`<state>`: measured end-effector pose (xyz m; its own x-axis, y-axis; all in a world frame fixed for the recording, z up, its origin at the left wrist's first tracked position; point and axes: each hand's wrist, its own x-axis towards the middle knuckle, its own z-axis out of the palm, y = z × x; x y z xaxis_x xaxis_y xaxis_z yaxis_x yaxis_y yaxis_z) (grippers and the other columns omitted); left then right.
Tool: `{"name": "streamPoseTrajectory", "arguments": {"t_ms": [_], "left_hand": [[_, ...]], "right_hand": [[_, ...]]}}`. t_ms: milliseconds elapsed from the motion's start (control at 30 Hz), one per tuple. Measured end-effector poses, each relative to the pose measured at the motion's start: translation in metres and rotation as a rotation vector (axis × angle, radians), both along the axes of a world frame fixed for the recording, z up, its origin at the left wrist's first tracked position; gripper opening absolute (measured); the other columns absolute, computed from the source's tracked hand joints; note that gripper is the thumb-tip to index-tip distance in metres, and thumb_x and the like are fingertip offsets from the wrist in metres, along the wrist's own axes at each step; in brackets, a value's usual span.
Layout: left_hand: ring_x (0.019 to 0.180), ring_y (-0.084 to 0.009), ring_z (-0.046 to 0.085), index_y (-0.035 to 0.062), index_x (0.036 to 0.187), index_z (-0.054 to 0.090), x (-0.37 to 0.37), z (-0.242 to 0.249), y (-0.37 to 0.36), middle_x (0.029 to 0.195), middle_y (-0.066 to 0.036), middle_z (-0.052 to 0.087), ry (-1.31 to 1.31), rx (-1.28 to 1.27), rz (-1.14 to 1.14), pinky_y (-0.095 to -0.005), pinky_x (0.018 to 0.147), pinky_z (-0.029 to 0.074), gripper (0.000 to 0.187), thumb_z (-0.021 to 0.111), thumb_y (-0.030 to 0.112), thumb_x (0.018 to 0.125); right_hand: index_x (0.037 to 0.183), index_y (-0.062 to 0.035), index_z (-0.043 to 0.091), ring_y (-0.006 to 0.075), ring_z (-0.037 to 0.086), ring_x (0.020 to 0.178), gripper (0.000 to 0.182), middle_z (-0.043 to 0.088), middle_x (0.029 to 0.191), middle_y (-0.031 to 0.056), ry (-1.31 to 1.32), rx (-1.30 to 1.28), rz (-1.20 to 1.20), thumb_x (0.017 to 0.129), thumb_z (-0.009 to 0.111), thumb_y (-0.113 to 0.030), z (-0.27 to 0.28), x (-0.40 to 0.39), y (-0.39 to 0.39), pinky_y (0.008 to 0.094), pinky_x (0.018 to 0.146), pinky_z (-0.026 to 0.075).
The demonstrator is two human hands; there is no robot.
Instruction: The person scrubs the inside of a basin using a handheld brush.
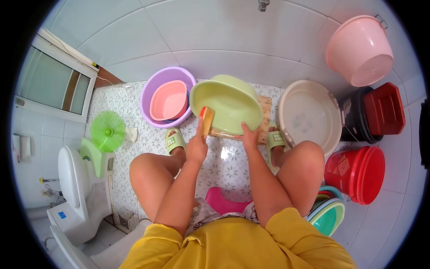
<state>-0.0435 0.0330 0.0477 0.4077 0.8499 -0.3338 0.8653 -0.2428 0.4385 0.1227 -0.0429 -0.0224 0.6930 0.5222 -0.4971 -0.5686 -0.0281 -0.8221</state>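
Observation:
My left hand [197, 147] is closed around a tan scrub brush [208, 121] with some orange at its upper edge. The brush is held at the near left inside of a pale green basin [228, 101]. That basin is tilted on its side, its hollow turned toward me. At the basin's lower right rim, my right hand [250, 135] grips the edge, thumb on the inner side and the other fingers hidden behind. Under and behind the basin lies a wooden board [265, 107].
To the left, a purple basin [145, 99] holds a pink one [169, 99]. A large beige basin [309, 116] stands at right, near a red bucket [347, 172], several stacked basins [329, 217] and a pink bucket [356, 51]. A toilet [71, 179] is at far left.

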Motion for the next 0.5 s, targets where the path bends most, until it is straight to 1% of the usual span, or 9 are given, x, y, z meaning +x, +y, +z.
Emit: {"name": "streamPoseTrajectory", "arguments": {"t_ms": [33, 100, 133, 167, 200, 267, 333, 433, 500], "left_hand": [[0.077, -0.0398, 0.061, 0.0328, 0.143, 0.01, 0.001, -0.001, -0.002, 0.085, -0.023, 0.063, 0.0, -0.001, -0.001, -0.0472, 0.069, 0.047, 0.068, 0.045, 0.014, 0.088], [0.075, -0.0403, 0.061, 0.0328, 0.143, 0.009, 0.004, -0.008, -0.013, 0.082, -0.024, 0.063, -0.132, -0.358, -0.048, -0.0479, 0.069, 0.047, 0.067, 0.044, 0.013, 0.089], [0.075, -0.0403, 0.061, 0.0328, 0.143, 0.009, 0.007, -0.016, -0.022, 0.082, -0.024, 0.063, -0.133, -0.359, -0.048, -0.0479, 0.069, 0.047, 0.067, 0.044, 0.013, 0.089], [0.075, -0.0401, 0.061, 0.0328, 0.143, 0.009, 0.01, -0.025, -0.033, 0.081, -0.023, 0.063, -0.173, -0.342, -0.107, -0.0481, 0.069, 0.047, 0.067, 0.044, 0.014, 0.089], [0.074, -0.04, 0.061, 0.0328, 0.143, 0.01, 0.013, -0.027, -0.042, 0.08, -0.023, 0.063, -0.214, -0.324, -0.165, -0.0483, 0.069, 0.046, 0.066, 0.044, 0.014, 0.089], [0.074, -0.0397, 0.061, 0.033, 0.142, 0.01, 0.013, -0.031, -0.047, 0.081, -0.023, 0.063, -0.236, -0.285, -0.159, -0.0486, 0.07, 0.046, 0.068, 0.046, 0.014, 0.088], [0.074, -0.0384, 0.061, 0.0333, 0.142, 0.01, 0.013, -0.027, -0.041, 0.083, -0.022, 0.063, -0.06, -0.082, -0.198, -0.0481, 0.069, 0.047, 0.07, 0.047, 0.013, 0.087], [0.076, -0.0375, 0.062, 0.0336, 0.142, 0.01, 0.009, -0.005, -0.017, 0.085, -0.021, 0.063, 0.06, -0.028, -0.067, -0.0474, 0.068, 0.047, 0.071, 0.048, 0.013, 0.087], [0.077, -0.0373, 0.062, 0.034, 0.142, 0.009, 0.006, 0.0, -0.005, 0.086, -0.021, 0.063, 0.073, -0.011, -0.033, -0.0472, 0.068, 0.048, 0.071, 0.048, 0.013, 0.087]], "right_hand": [[0.119, 0.002, 0.042, 0.0276, 0.06, 0.086, 0.044, 0.05, 0.111, 0.0151, -0.002, 0.004, -0.006, 0.081, 0.062, -0.01, 0.002, -0.001, 0.0, 0.0345, 0.051, 0.059], [0.118, 0.0023, 0.042, 0.0274, 0.06, 0.086, 0.044, 0.05, 0.111, 0.0149, -0.005, 0.005, -0.014, 0.081, 0.062, -0.01, 0.004, -0.002, 0.001, 0.0343, 0.051, 0.059], [0.113, 0.005, 0.047, 0.0266, 0.061, 0.08, 0.039, 0.054, 0.105, 0.0156, -0.024, 0.0, -0.052, 0.081, 0.062, -0.012, 0.005, -0.004, 0.002, 0.0332, 0.049, 0.058], [0.108, 0.0077, 0.052, 0.0258, 0.063, 0.075, 0.036, 0.058, 0.1, 0.0163, -0.043, -0.006, -0.09, 0.081, 0.062, -0.013, 0.005, -0.004, 0.003, 0.0321, 0.047, 0.057], [0.108, 0.0077, 0.052, 0.0258, 0.063, 0.075, 0.036, 0.058, 0.1, 0.0163, -0.043, -0.007, -0.089, 0.081, 0.062, -0.013, 0.005, -0.004, 0.003, 0.0321, 0.047, 0.057], [0.108, 0.0071, 0.052, 0.0256, 0.063, 0.075, 0.035, 0.058, 0.1, 0.0157, -0.041, 0.028, -0.093, 0.081, 0.062, -0.013, 0.002, -0.003, 0.003, 0.032, 0.047, 0.057], [0.108, 0.0069, 0.053, 0.0257, 0.063, 0.074, 0.035, 0.058, 0.1, 0.0158, -0.049, 0.003, -0.094, 0.08, 0.062, -0.013, 0.0, -0.003, 0.003, 0.0319, 0.047, 0.057], [0.107, 0.0067, 0.053, 0.0259, 0.063, 0.075, 0.035, 0.058, 0.1, 0.016, -0.059, -0.023, -0.084, 0.081, 0.062, -0.013, 0.004, -0.004, 0.003, 0.0318, 0.047, 0.057], [0.107, 0.0067, 0.053, 0.0259, 0.063, 0.075, 0.034, 0.058, 0.1, 0.0161, -0.064, -0.027, -0.072, 0.081, 0.062, -0.014, 0.006, -0.004, 0.002, 0.0318, 0.047, 0.057]]}}
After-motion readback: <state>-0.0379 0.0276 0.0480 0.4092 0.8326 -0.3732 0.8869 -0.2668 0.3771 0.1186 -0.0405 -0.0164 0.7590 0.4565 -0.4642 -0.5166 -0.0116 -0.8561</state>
